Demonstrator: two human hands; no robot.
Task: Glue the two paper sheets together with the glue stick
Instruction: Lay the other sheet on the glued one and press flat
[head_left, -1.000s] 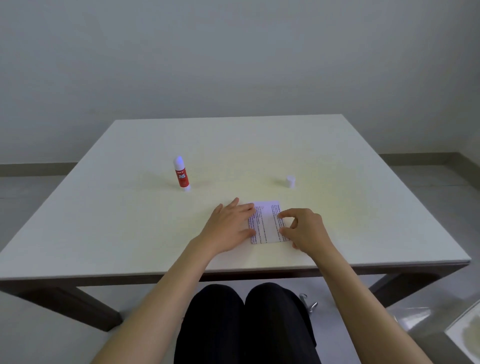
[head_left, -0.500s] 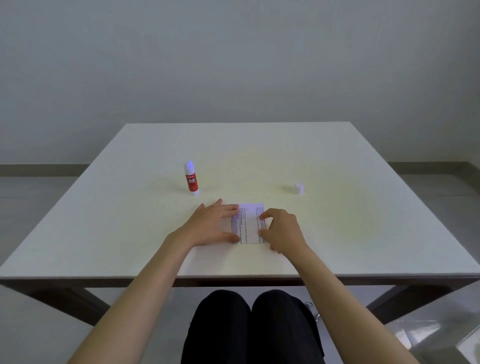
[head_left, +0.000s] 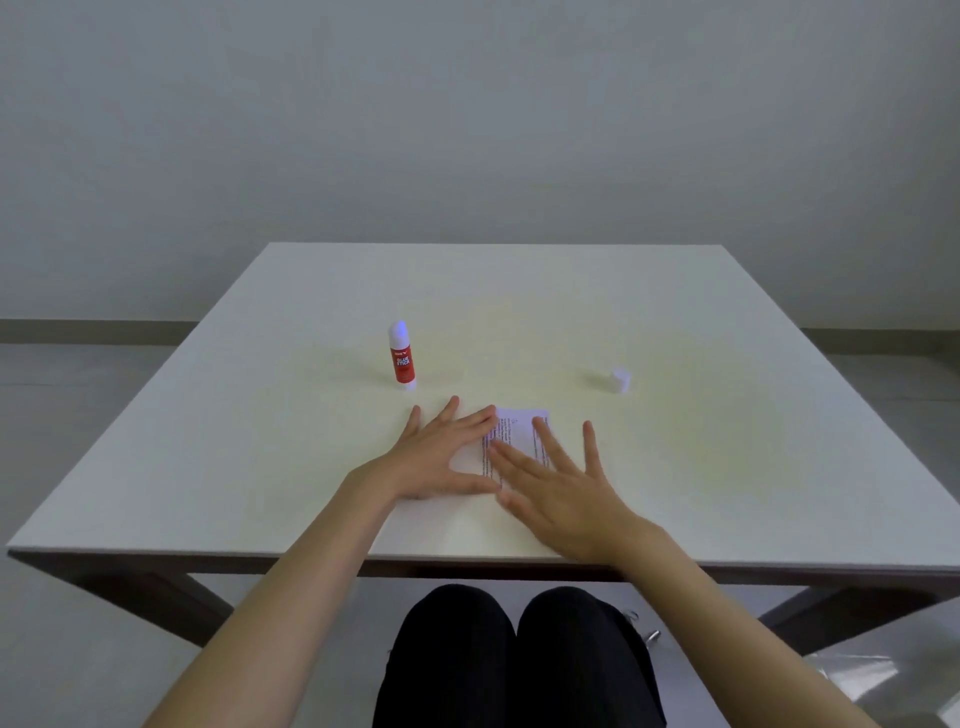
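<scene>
A small printed paper sheet lies flat on the white table, near the front middle. My left hand rests flat with spread fingers on its left part. My right hand lies flat, fingers apart, across its lower right part. I cannot tell whether a second sheet lies under the hands. A red and white glue stick stands upright without its cap, behind and left of my left hand. Its white cap sits apart to the right.
The table's front edge runs just behind my wrists, with my dark-clad knees below it. A grey wall stands behind the table. A shiny object shows at the lower right on the floor.
My right hand has gone from pinching the sheet's edge to lying flat with fingers spread. My left hand has spread wider on the paper. The camera view has shifted slightly.
</scene>
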